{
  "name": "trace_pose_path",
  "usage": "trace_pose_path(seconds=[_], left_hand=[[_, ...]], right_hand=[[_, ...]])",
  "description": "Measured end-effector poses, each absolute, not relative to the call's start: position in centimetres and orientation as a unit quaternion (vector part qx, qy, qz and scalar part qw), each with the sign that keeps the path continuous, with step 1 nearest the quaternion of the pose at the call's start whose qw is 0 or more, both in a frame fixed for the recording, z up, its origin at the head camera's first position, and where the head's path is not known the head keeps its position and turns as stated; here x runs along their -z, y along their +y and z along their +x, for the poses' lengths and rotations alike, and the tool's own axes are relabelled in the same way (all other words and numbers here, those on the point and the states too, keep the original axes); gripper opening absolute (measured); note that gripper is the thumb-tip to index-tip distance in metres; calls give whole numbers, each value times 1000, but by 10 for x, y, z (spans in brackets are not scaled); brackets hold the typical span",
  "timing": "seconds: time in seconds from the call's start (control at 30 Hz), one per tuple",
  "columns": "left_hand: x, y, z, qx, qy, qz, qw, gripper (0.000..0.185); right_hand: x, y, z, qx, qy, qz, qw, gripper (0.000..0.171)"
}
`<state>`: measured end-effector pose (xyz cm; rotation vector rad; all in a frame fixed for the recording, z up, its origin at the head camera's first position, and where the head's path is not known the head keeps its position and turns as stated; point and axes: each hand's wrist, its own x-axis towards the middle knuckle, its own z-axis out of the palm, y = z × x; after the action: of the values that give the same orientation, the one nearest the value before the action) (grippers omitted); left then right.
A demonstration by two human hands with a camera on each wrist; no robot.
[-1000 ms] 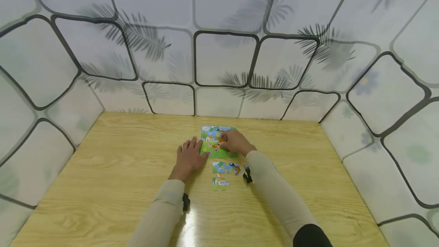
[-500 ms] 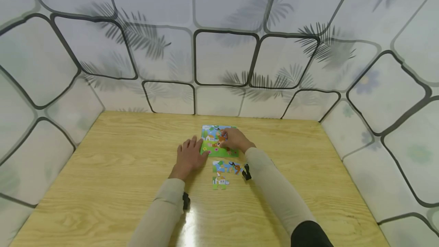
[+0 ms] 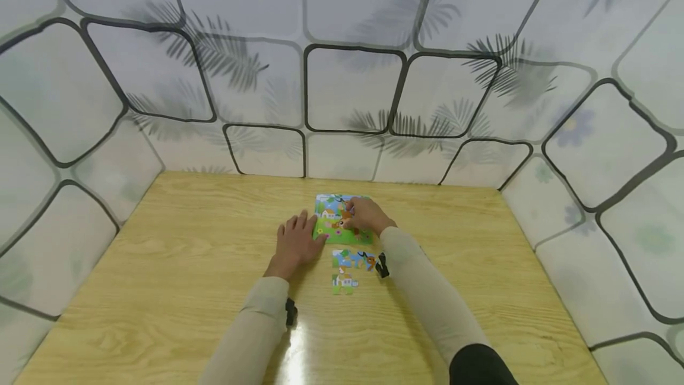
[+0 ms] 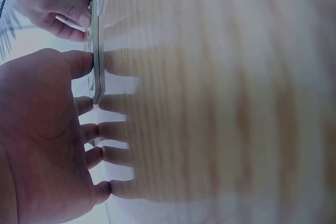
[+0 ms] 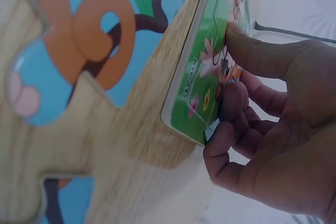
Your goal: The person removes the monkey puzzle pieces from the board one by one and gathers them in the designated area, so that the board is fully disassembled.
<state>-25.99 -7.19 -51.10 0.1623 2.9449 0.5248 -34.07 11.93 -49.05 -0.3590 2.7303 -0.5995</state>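
A picture puzzle board (image 3: 330, 234), with a house and flowers on green and blue, lies toward the back of the table. My right hand (image 3: 370, 215) is over its right half; thumb and curled fingers pinch a puzzle piece (image 3: 345, 215) at board level, its outline mostly covered. The right wrist view has the thumb and bent fingers (image 5: 231, 95) against the board's face. My left hand (image 3: 296, 241) rests with spread fingertips on the wood, its thumb touching the board's left edge. Below the board sit a joined strip of puzzle pieces (image 3: 344, 259) and a house piece (image 3: 343, 282).
The wooden table (image 3: 187, 278) stretches out on both sides of the puzzle. Patterned white fabric walls (image 3: 347, 91) enclose it at the back, left and right. Black camera mounts (image 3: 382, 266) sit at both wrists, the right one close to the loose pieces.
Both hands stay almost where they were, and the right fingers keep to the same spot on the board. The right forearm has shifted very slightly.
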Motion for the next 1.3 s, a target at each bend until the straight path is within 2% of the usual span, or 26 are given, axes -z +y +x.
trace_pose_path(seconds=[0.2,0.3,0.47,0.7,1.0,1.3], left_hand=[[511,-73,-261,-172,981,54,76,67],[511,-74,-262,-171,981,53,79,67],[511,-73,-262,-169,981,54,82,68],[510,-73,-261,-164,981,54,87,68],[510,-73,-260,-164,981,52,85,67],[511,-71,-261,-165,981,51,86,68]], right_hand=[[488,118,-341,235,948,-110,184,52],[487,117,-341,239,947,-107,187,48],[486,116,-341,226,951,-114,178,40],[486,117,-338,236,950,-109,171,44],[483,113,-327,216,961,-120,128,46],[491,124,-324,313,937,-133,81,22]])
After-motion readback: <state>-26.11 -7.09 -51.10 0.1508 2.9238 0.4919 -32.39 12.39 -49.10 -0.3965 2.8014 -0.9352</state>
